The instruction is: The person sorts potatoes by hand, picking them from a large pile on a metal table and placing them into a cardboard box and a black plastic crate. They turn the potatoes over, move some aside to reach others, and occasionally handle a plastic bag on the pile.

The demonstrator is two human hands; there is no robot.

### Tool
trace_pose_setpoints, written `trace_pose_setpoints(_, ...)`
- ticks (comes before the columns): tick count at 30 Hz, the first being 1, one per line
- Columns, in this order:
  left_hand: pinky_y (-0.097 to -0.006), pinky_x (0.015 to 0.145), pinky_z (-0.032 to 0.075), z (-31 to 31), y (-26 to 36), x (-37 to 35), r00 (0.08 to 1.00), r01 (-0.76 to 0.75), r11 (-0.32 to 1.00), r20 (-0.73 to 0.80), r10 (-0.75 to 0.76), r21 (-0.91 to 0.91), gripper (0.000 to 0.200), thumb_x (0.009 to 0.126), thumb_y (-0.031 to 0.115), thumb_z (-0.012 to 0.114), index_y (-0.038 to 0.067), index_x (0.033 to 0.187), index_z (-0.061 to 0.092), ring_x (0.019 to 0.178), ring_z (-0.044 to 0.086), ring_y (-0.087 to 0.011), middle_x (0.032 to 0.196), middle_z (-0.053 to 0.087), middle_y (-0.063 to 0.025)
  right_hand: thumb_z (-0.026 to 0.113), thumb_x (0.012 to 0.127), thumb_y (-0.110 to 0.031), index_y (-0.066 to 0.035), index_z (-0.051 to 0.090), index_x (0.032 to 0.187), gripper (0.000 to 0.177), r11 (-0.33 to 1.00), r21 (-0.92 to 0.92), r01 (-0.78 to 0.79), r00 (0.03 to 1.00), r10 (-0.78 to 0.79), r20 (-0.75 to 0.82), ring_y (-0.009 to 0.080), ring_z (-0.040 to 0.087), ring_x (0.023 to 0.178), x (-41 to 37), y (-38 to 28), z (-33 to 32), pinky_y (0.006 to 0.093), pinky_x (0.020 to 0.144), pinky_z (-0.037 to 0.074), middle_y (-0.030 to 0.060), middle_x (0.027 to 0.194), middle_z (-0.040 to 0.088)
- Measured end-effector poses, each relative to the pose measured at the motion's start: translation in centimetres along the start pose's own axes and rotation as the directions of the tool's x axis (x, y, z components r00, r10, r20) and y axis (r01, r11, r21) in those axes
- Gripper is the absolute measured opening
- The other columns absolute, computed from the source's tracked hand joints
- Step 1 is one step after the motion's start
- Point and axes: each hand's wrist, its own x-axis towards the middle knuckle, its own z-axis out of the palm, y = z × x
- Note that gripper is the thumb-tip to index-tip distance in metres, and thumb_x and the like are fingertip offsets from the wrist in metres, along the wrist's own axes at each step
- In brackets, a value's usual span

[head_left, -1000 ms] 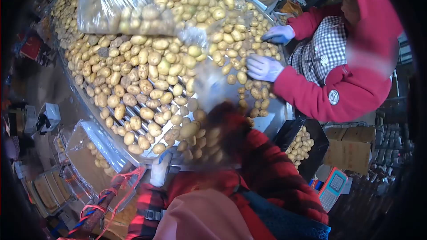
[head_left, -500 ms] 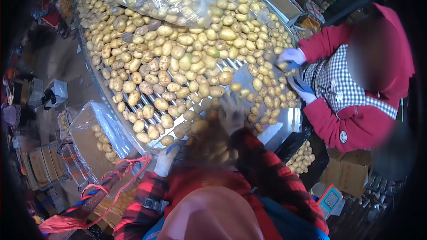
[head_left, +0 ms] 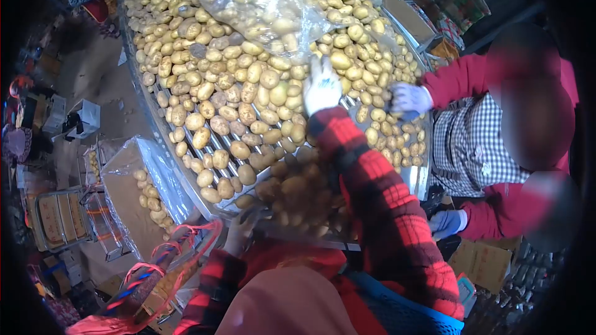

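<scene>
My right hand (head_left: 323, 87), in a white glove, reaches far over the heap of potatoes (head_left: 214, 87), its fingers stretched out close to the clear plastic bag (head_left: 254, 9) that lies on the heap. Low at the near edge of the sorting table is my left hand (head_left: 241, 231), gloved and blurred, with its fingers curled; what they grip, I cannot tell. Between my arms, right beside the left hand, a dark, smeared mass of potatoes (head_left: 298, 192) sits against the near edge. Metal bars (head_left: 217, 142) show between the loose potatoes.
At the right, a co-worker in a red top and checked apron (head_left: 469, 142) has one gloved hand (head_left: 410, 100) over the potatoes and the other (head_left: 448, 223) lower down. A plastic-lined box (head_left: 124, 192) holding potatoes stands at the left, near a pole with pink ties (head_left: 143, 276).
My right hand has moved from the near edge up and away over the heap, towards the plastic bag. The co-worker's hands have separated, one dropping lower. The view has shifted slightly.
</scene>
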Motion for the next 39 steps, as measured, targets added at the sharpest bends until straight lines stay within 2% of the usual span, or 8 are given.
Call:
trace_pose_setpoints(6, -0.0322, 0.098, 0.049, 0.6, 0.0, -0.2, 0.998, -0.050, 0.998, -0.029, 0.051, 0.048, 0.037, 0.104, 0.021, 0.055, -0.002, 0.132, 0.060, 0.112, 0.065, -0.0200, 0.124, 0.068, -0.0123, 0.055, 0.091, -0.016, -0.012, 0.056, 0.134, 0.043, 0.937, -0.314, 0.155, 0.890, 0.005, 0.455, 0.0376, 0.064, 0.111, 6.3, 3.8, 4.6, 0.0500, 0.088, 0.054, 0.0189, 0.137, 0.055)
trace_pose_setpoints(28, -0.0292, 0.094, 0.050, -0.4, 0.5, -1.0, 0.989, -0.149, 0.962, 0.042, 0.143, 0.227, 0.038, 0.103, 0.023, 0.061, -0.001, 0.133, 0.061, 0.112, 0.063, -0.0143, 0.117, 0.069, -0.0056, 0.068, 0.085, -0.025, -0.015, 0.061, 0.127, 0.044, 0.706, 0.663, 0.250, 0.415, -0.697, 0.585, 0.0293, 0.058, 0.115, -10.4, -18.3, -1.8, 0.0475, 0.099, 0.042, 0.0113, 0.123, 0.061)
trace_pose_setpoints(29, -0.0291, 0.094, 0.050, -0.3, -0.2, -0.7, 0.969, -0.242, 0.903, 0.037, 0.245, 0.355, 0.038, 0.102, 0.022, 0.062, 0.001, 0.134, 0.061, 0.112, 0.063, -0.0139, 0.118, 0.069, -0.0056, 0.070, 0.082, -0.022, -0.015, 0.062, 0.123, 0.042, 0.499, 0.747, 0.439, 0.608, -0.777, 0.162, 0.0248, 0.061, 0.097, -9.4, -19.3, -0.3, 0.0418, 0.087, 0.043, 0.0073, 0.106, 0.063)
trace_pose_setpoints(34, -0.0399, 0.094, 0.053, -2.7, -2.7, -0.6, 0.997, -0.060, 0.777, -0.003, 0.080, 0.626, 0.038, 0.093, 0.013, 0.059, 0.002, 0.130, 0.060, 0.115, 0.064, -0.0285, 0.127, 0.064, -0.0170, 0.046, 0.101, -0.026, -0.015, 0.064, 0.128, 0.034, 0.835, 0.159, 0.527, 0.719, -0.538, 0.440, 0.0361, 0.061, 0.111, -9.1, -32.1, 8.7, 0.0616, 0.114, 0.027, 0.0144, 0.118, 0.067)
trace_pose_setpoints(36, -0.0396, 0.094, 0.053, -4.2, -5.2, -0.1, 0.913, -0.389, 0.804, 0.074, 0.401, 0.449, 0.033, 0.094, 0.010, 0.054, 0.001, 0.125, 0.061, 0.114, 0.063, -0.0288, 0.124, 0.065, -0.0180, 0.041, 0.103, -0.023, -0.016, 0.069, 0.121, 0.034, 0.733, 0.350, 0.583, 0.294, -0.592, 0.750, 0.0349, 0.063, 0.110, -6.6, -33.0, 6.0, 0.0655, 0.118, 0.020, 0.0150, 0.115, 0.069)
trace_pose_setpoints(37, -0.0380, 0.091, 0.054, -7.1, -9.5, 3.7, 0.938, -0.307, 0.234, 0.335, -0.090, 0.923, 0.030, 0.097, 0.010, 0.053, 0.002, 0.125, 0.060, 0.106, 0.065, -0.0281, 0.119, 0.066, -0.0169, 0.042, 0.102, -0.022, -0.017, 0.070, 0.119, 0.033, 0.781, 0.247, 0.573, 0.501, -0.573, 0.649, 0.0334, 0.064, 0.108, -9.4, -33.0, 8.3, 0.0661, 0.117, 0.019, 0.0134, 0.111, 0.070)
trace_pose_setpoints(38, -0.0380, 0.091, 0.054, -6.5, -7.9, 2.8, 0.929, -0.326, 0.229, 0.356, -0.103, 0.917, 0.030, 0.097, 0.010, 0.053, 0.002, 0.125, 0.060, 0.106, 0.065, -0.0281, 0.119, 0.066, -0.0169, 0.044, 0.101, -0.021, -0.019, 0.071, 0.117, 0.032, 0.830, 0.132, 0.542, 0.690, -0.529, 0.494, 0.0319, 0.065, 0.106, -11.1, -33.0, 11.2, 0.0667, 0.117, 0.018, 0.0118, 0.107, 0.072)
trace_pose_setpoints(39, -0.0368, 0.090, 0.054, -4.9, -4.6, 1.0, 0.986, -0.127, 0.787, 0.164, 0.034, 0.603, 0.029, 0.099, 0.014, 0.053, 0.002, 0.125, 0.060, 0.102, 0.066, -0.0266, 0.116, 0.066, -0.0152, 0.054, 0.096, -0.031, -0.019, 0.073, 0.122, 0.035, 0.703, 0.415, 0.577, 0.285, -0.650, 0.705, 0.0271, 0.063, 0.119, -8.8, -31.5, 9.9, 0.0747, 0.113, 0.017, 0.0037, 0.118, 0.074)
